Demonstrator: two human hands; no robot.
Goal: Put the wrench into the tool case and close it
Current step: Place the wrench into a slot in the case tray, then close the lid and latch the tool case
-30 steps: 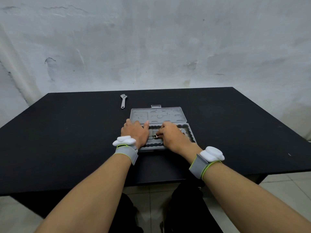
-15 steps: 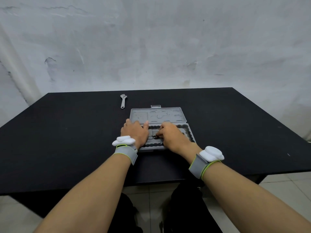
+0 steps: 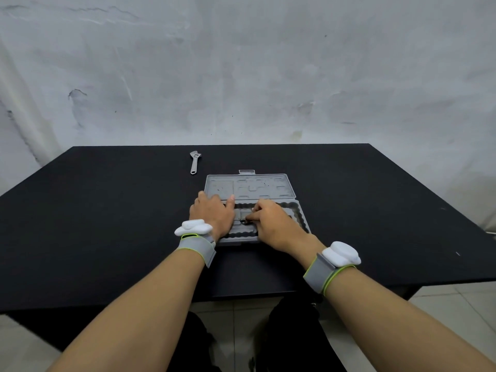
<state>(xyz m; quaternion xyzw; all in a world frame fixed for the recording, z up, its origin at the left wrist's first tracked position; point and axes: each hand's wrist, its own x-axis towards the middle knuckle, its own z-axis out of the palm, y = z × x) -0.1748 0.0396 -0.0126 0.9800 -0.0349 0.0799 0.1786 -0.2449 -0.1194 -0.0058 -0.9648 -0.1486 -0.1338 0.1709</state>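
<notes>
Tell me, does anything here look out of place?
Yes. An adjustable wrench lies loose on the black table, beyond the open tool case to the left, while both hands, left hand and right hand, work inside the tray. The right fingers pinch something small and metallic.

On my feed both forearms are bare, no sleeves on either. My left hand (image 3: 212, 212) and right hand (image 3: 273, 224) wear no gloves or rings that I can make out. Each wrist carries a grey fabric band edged in bright yellow-green, the left wristband (image 3: 197, 249) and the right wristband (image 3: 319, 273). On top of each sits a smooth, rounded white pod, the left pod (image 3: 193, 228) and the right pod (image 3: 341, 255). Below the table edge I see dark trousers (image 3: 292, 334) on my legs.
</notes>
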